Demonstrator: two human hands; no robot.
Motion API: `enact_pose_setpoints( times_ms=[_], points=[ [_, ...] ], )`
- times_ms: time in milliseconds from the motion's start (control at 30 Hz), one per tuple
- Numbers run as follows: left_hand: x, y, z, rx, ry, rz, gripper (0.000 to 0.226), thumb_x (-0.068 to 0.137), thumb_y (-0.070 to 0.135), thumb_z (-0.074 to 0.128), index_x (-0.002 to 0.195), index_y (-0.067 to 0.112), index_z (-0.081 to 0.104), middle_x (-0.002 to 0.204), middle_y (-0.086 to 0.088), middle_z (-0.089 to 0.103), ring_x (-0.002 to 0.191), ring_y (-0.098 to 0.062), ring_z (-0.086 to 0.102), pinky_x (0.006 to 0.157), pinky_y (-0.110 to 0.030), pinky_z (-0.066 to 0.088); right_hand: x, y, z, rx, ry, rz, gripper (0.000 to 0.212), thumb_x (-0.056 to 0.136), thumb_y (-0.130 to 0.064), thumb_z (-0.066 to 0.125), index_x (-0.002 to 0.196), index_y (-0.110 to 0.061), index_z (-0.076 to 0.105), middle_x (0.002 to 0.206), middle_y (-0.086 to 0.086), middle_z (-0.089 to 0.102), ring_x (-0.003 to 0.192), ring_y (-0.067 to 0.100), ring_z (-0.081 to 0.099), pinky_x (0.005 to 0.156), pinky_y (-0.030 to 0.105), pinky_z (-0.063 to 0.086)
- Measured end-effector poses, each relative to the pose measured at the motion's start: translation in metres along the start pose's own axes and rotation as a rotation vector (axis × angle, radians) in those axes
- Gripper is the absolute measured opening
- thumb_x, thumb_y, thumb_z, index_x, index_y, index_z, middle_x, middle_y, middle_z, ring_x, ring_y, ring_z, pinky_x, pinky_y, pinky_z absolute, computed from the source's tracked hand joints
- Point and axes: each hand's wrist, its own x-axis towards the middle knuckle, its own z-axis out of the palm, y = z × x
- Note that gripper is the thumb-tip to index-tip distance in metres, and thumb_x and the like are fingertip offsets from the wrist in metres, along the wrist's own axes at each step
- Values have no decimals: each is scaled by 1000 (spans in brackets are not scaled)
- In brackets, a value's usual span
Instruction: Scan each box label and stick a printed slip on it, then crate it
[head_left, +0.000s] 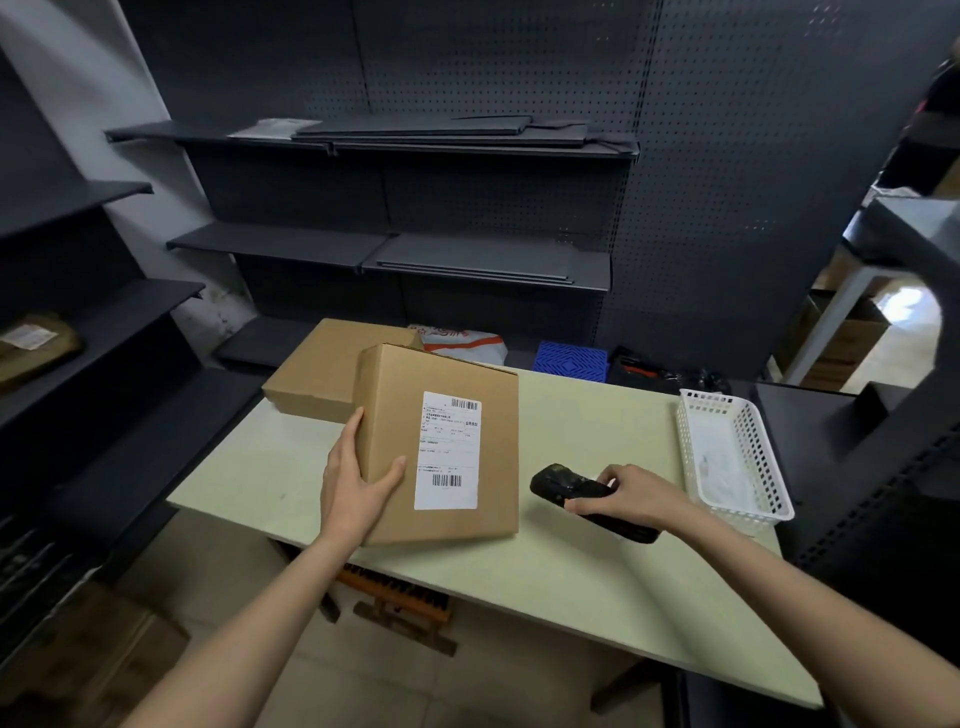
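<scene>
**Box in one hand, scanner in the other**

Plain brown cardboard box (441, 447) sits on the pale green table (571, 571), white label (448, 451) with barcodes facing up. My left hand (353, 486) grips its near-left corner, thumb on top. My right hand (631, 499) is curled around the chunky black scanner (587, 501) lying just beside it. A flatter cardboard box (317, 371) sits behind, a white perforated plastic basket (735, 457) off to the right.

box (441, 441) left of scanner (587, 501), basket (732, 457) right
</scene>
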Motion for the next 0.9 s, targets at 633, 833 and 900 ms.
enact_pose_setpoints(
  times_ms=[633,833,900],
  points=[
    [-5,13,7,48,-16,96,85,79,40,72,142,51,16,145,1,37,130,-19,38,103,-46,40,-24,-10,30,-65,-182,-61,62,61,-79,64,98,-30,58,101,-14,62,96,6,57,82,25,45],
    [-6,14,10,61,-31,108,86,79,41,72,142,50,15,145,-1,36,131,-20,36,105,-46,39,-24,-8,27,48,-192,-58,61,63,-76,66,101,-29,59,105,-10,62,98,8,57,84,26,45],
    [-6,13,10,66,-28,108,86,78,40,72,143,49,16,145,-2,37,132,-20,36,105,-47,38,-24,-9,25,81,-188,-63,60,63,-76,67,99,-29,59,104,-9,63,97,8,58,82,25,45]
  ],
)
